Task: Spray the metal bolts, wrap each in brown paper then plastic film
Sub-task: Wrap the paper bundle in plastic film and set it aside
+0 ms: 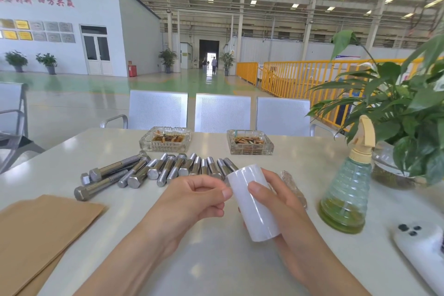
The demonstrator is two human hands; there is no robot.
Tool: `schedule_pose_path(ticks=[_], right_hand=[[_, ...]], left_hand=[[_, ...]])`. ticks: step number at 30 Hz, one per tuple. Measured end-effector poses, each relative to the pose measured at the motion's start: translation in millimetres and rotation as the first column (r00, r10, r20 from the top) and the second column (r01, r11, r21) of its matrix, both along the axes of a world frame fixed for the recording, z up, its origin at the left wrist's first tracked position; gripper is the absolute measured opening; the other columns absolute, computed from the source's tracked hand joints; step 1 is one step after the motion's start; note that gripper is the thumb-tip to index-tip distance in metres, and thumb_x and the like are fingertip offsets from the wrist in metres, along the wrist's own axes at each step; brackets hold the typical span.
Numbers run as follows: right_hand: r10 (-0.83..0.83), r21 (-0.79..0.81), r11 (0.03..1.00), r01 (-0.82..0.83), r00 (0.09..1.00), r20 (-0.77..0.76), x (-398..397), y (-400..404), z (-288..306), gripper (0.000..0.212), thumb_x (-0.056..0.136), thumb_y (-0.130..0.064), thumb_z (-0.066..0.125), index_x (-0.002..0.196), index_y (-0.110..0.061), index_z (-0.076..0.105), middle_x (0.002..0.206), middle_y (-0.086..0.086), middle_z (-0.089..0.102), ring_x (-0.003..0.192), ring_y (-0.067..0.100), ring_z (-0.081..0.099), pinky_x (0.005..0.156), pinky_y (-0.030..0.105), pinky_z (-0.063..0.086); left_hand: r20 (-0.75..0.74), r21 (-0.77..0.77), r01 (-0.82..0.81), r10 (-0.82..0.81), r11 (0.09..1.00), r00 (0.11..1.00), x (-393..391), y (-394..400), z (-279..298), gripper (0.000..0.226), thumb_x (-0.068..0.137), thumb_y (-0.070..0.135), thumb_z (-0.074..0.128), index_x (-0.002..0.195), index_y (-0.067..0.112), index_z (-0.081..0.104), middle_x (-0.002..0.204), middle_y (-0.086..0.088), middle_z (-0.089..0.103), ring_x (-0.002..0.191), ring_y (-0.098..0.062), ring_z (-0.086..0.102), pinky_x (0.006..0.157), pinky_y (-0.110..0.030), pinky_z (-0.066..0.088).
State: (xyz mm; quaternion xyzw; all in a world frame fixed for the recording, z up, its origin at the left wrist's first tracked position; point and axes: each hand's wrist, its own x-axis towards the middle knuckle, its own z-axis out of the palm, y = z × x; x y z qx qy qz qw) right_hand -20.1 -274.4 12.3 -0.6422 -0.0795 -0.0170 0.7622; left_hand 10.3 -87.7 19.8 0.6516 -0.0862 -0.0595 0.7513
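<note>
R hand [276, 202] grips film roll [252, 202], L hand [199, 197] pinching edge

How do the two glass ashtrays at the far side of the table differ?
The left ashtray holds dark brown liquid with butts lying in it; the right ashtray holds butts heaped up, with no liquid plainly visible. The left ashtray sits right behind the row of bolts; the right ashtray sits farther right, toward the spray bottle. Both are square clear cut glass and rest flat on the table.
</note>
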Motion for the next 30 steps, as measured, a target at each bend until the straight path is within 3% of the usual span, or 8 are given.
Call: schedule_pose_path(ticks=[3, 9, 13, 17, 24, 27, 30], right_hand=[[0.002, -0.014, 1.0, -0.003, 1.0, -0.007, -0.5, 0.4, 1.9, 0.048, 0.072, -0.05, 0.076, 0.119, -0.043, 0.069, 0.102, -0.001, 0.076, 0.083, 0.01, 0.069, 0.07, 0.026, 0.051], [0.117, 0.087, 0.99, -0.109, 0.989, -0.093, 1.7, -6.0, 4.2, 0.042, 0.077, -0.05, 0.079, 0.11, -0.024, 0.078, 0.097, 0.008, 0.073, 0.083, 0.021, 0.07, 0.065, 0.031, 0.056], [0.155, 0.209, 0.972, -0.108, 0.961, -0.228, 5.6, -13.0, 2.1, 0.046, 0.073, -0.046, 0.083, 0.107, -0.015, 0.08, 0.096, 0.016, 0.072, 0.077, 0.026, 0.071, 0.059, 0.036, 0.056], [0.216, 0.257, 0.956, -0.144, 0.937, -0.276, 7.0, -17.7, 3.3, 0.05, 0.076, -0.043, 0.084, 0.112, -0.009, 0.078, 0.096, 0.019, 0.07, 0.075, 0.03, 0.069, 0.058, 0.037, 0.055], [0.311, 0.248, 0.942, -0.225, 0.861, -0.403, 4.6, -22.0, 6.0, 0.041, 0.082, -0.037, 0.081, 0.108, -0.006, 0.079, 0.094, 0.023, 0.07, 0.075, 0.036, 0.069, 0.061, 0.041, 0.058], [0.278, 0.167, 0.96, -0.226, 0.852, -0.445, 4.6, -21.5, 4.9, 0.039, 0.08, -0.039, 0.08, 0.103, -0.008, 0.081, 0.096, 0.023, 0.073, 0.077, 0.036, 0.072, 0.069, 0.048, 0.062], [0.279, 0.109, 0.96, -0.257, 0.878, -0.388, 2.8, -20.8, 6.9, 0.037, 0.081, -0.042, 0.081, 0.106, -0.014, 0.08, 0.096, 0.017, 0.073, 0.076, 0.031, 0.071, 0.064, 0.042, 0.059]], left_hand=[[0.075, 0.079, -0.006, 0.0, 0.997, 0.997, -1.5, -0.8, 2.2, 0.012, 0.081, 0.001, 0.081, 0.085, 0.01, 0.074, 0.075, -0.011, 0.066, 0.065, -0.018, 0.061, 0.066, -0.025, 0.057], [0.251, 0.314, 0.012, -0.095, 0.949, 0.963, 0.3, 8.7, 3.6, 0.021, 0.081, 0.007, 0.067, 0.088, 0.02, 0.082, 0.072, -0.004, 0.064, 0.065, -0.013, 0.06, 0.066, -0.023, 0.054], [0.231, 0.424, 0.091, -0.204, 0.901, 0.951, 0.0, 9.3, 3.5, 0.029, 0.08, 0.014, 0.061, 0.097, 0.026, 0.082, 0.074, -0.007, 0.061, 0.064, -0.013, 0.057, 0.072, -0.023, 0.051], [0.17, 0.461, 0.236, -0.346, 0.855, 0.922, -2.1, 12.8, 6.7, 0.042, 0.09, -0.003, 0.053, 0.102, 0.026, 0.082, 0.07, -0.005, 0.055, 0.066, -0.014, 0.054, 0.072, -0.022, 0.051], [0.083, 0.58, 0.425, -0.569, 0.695, 0.818, -5.8, 25.2, 12.7, 0.044, 0.086, 0.009, 0.049, 0.113, 0.028, 0.079, 0.065, 0.0, 0.053, 0.068, -0.013, 0.052, 0.075, -0.02, 0.044], [0.049, 0.574, 0.442, -0.568, 0.689, 0.822, -3.1, 25.7, 8.7, 0.044, 0.084, 0.011, 0.048, 0.112, 0.027, 0.078, 0.064, 0.001, 0.053, 0.067, -0.014, 0.052, 0.073, -0.019, 0.044], [0.025, 0.52, 0.466, -0.558, 0.716, 0.829, 0.1, 27.0, 6.1, 0.045, 0.083, 0.013, 0.049, 0.115, 0.024, 0.078, 0.066, -0.002, 0.048, 0.066, -0.017, 0.048, 0.071, -0.021, 0.045]])
